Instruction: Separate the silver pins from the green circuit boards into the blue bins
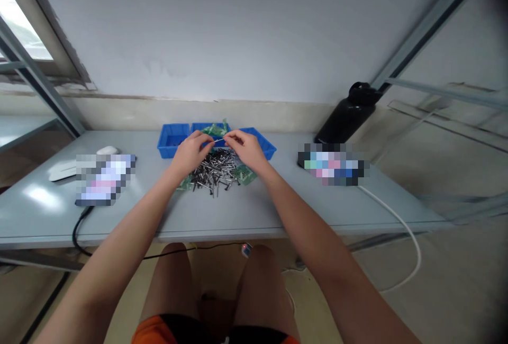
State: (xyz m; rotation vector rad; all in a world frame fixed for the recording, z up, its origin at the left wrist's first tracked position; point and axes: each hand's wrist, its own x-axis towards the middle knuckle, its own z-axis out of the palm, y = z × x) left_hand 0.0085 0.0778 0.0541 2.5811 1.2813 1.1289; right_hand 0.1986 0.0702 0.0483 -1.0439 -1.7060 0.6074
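Note:
Above a heap of loose screws, dark and silvery, my two hands meet at fingertip height. My left hand pinches one end of a thin silvery screw, and my right hand pinches the other end. The screw is too small to make out its head or thread. Behind the hands stand a blue bin at left, another blue bin in the middle and a tilted blue bin at right, partly hidden by the right hand. Green plastic film lies by the heap.
On the grey table, a phone with a black cable and a white mouse lie left. A second device with a white cable lies right, before a black bottle. A wall rises behind; metal frame posts flank the table.

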